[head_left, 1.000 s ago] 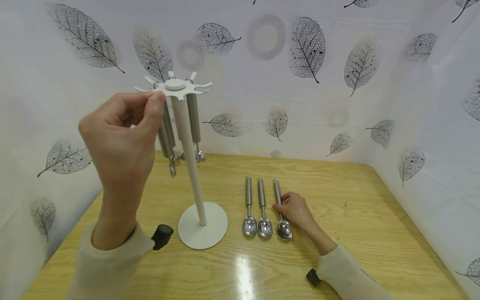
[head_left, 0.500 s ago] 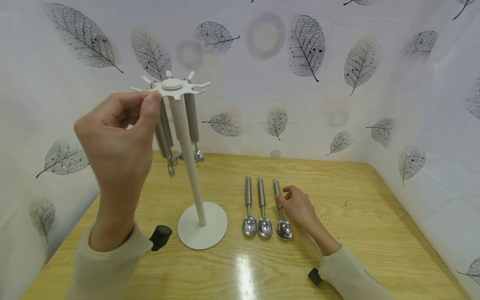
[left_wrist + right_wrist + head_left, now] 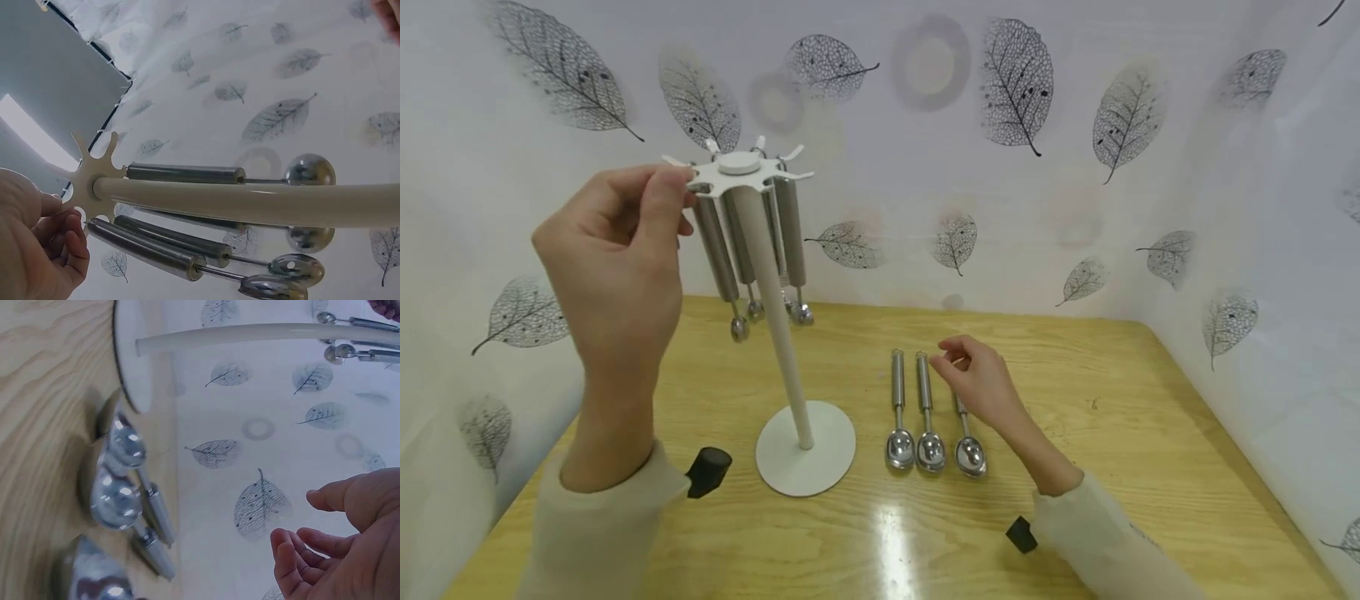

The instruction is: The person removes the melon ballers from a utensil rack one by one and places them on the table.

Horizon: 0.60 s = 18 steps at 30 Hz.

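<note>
My left hand [image 3: 617, 258] pinches a prong on the rim of the white star-shaped top [image 3: 741, 162] of a utensil stand [image 3: 775, 308]. Several steel scoops with thick handles [image 3: 147, 249] hang from this top, bowls downward, around the pole. Three more steel scoops lie in a row on the table right of the stand: a left one [image 3: 900, 450], a middle one [image 3: 930, 450] and a right one [image 3: 971, 456]. Above the right scoop hovers my right hand [image 3: 981, 379], fingers loosely bent and holding nothing. It hides that scoop's upper handle in the head view.
The stand's round white base [image 3: 808, 479] rests on the wooden table [image 3: 850, 542]. White curtains [image 3: 865, 192] printed with leaves enclose the back and sides. Black camera mounts [image 3: 709, 472] stick out from both sleeves.
The star-shaped top has turned, and the hanging scoops have shifted round the pole. My left hand has moved slightly left. My right hand has left the right scoop's handle and risen.
</note>
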Available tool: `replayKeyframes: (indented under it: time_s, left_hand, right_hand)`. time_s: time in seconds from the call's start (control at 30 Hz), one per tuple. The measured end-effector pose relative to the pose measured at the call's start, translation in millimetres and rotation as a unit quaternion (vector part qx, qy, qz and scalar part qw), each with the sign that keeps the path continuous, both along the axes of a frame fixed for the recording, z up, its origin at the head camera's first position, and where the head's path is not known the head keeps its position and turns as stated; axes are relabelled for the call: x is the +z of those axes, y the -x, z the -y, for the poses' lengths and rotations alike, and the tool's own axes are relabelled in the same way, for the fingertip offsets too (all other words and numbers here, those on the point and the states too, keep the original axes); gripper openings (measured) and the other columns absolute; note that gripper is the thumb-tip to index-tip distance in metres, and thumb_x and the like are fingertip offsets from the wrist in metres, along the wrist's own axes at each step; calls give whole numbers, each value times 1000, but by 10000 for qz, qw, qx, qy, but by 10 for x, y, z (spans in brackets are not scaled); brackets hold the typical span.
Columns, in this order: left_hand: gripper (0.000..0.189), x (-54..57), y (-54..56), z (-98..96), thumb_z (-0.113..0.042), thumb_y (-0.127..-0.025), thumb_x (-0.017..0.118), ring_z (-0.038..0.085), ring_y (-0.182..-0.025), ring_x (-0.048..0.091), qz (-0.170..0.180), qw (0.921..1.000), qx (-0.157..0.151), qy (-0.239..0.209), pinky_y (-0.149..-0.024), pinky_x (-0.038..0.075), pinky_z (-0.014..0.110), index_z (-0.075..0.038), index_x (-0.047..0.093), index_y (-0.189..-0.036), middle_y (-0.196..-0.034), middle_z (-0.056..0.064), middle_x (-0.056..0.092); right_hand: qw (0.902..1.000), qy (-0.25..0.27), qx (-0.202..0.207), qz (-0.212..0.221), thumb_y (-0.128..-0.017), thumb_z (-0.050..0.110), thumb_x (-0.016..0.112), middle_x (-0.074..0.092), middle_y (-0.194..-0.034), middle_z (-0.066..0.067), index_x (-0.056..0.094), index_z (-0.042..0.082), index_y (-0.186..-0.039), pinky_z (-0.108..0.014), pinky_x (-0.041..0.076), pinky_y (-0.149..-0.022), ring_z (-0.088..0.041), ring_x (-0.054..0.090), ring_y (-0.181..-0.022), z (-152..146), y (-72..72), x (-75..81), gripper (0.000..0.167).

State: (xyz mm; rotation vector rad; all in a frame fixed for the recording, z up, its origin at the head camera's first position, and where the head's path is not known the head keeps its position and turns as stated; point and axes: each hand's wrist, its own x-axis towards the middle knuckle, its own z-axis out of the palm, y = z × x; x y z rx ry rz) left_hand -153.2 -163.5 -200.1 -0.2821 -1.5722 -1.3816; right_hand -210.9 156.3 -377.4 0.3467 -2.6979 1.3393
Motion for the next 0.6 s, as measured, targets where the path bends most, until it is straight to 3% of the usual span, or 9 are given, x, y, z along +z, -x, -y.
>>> replayKeyframes:
  time_s: [0.17,0.33,0.6]
  left_hand:
    - [18,18,32,60,-11,-101,74,19,-71,60,-11,9984,-540,-182,-70,51,25,6,80,-103,-92,12,75]
    - [15,52,70,116,-10,-102,72,16,-68,57,-105,9977,-666,-4,-63,47,21,3,80,-100,-87,9,74]
    - [12,109,133,164,-8,-100,75,21,-67,52,357,9883,-1380,-547,-64,45,23,1,80,-96,-76,10,65]
  right_hand:
    - [9994,282,151,-113,-104,19,70,71,-105,-13,68,-5,-129,-30,54,-74,-26,67,-94,100,5,168,34]
    - [9962,632,517,-320,-105,17,69,71,-109,-14,68,-5,-129,-27,55,-78,-26,66,-97,196,23,310,33]
    - [9884,947,1069,-519,-105,16,69,71,-112,-11,67,-2,-130,-27,55,-80,-23,65,-95,344,12,558,31]
